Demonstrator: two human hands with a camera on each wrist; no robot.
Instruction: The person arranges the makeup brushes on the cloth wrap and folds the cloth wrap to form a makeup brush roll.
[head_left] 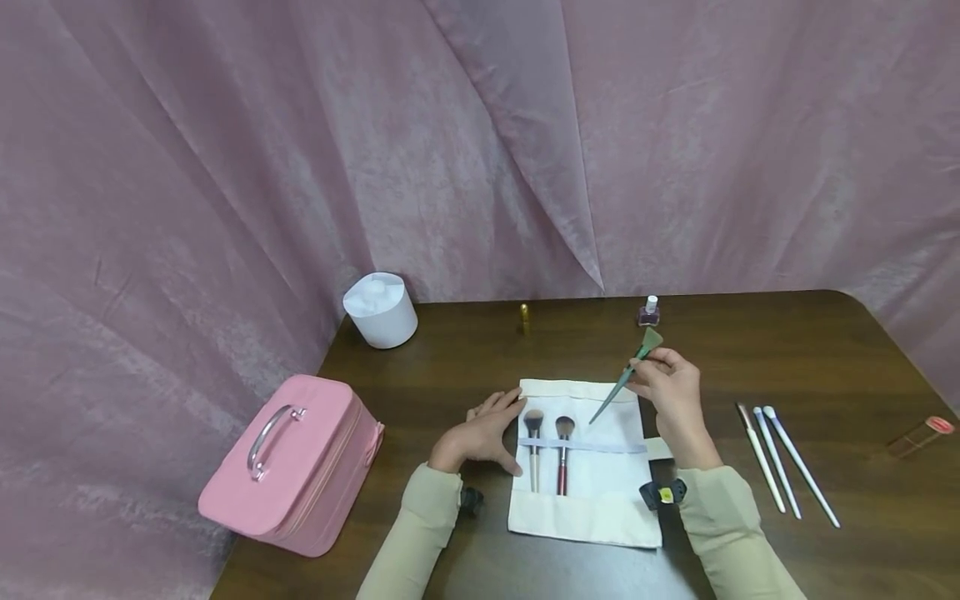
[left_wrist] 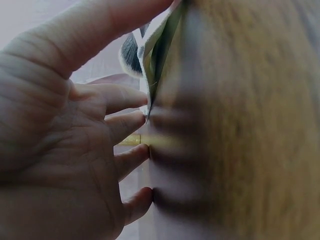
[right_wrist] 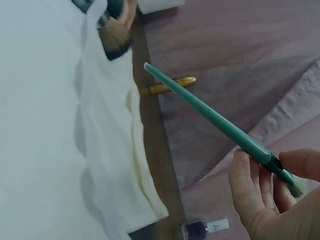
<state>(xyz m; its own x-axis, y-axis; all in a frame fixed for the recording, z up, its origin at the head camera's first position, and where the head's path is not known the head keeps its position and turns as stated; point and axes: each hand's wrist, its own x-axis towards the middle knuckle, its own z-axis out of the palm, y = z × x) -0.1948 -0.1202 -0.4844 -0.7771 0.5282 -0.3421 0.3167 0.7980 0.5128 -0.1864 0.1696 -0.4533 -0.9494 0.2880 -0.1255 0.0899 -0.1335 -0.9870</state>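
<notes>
My right hand [head_left: 670,392] pinches a green makeup brush [right_wrist: 215,117] near its bristle end, the thin handle tip slanting down over the white cloth brush roll [head_left: 600,500]. In the roll, a brush with a pale handle [head_left: 534,467] and one with a dark red handle [head_left: 562,471] stand side by side under a lilac band [head_left: 600,447]. Fingers spread, my left hand [head_left: 483,433] rests along the roll's left edge. In the left wrist view its fingertips [left_wrist: 142,150] are at the wooden table, beside the raised cloth edge.
Several slim brushes [head_left: 783,458] lie to the right, with a lipstick tube [head_left: 922,435] beyond. A pink case [head_left: 300,467] stands at left, a white tissue roll [head_left: 381,310] behind it. Along the back are a small gold tube [head_left: 525,317] and a nail polish bottle [head_left: 648,312].
</notes>
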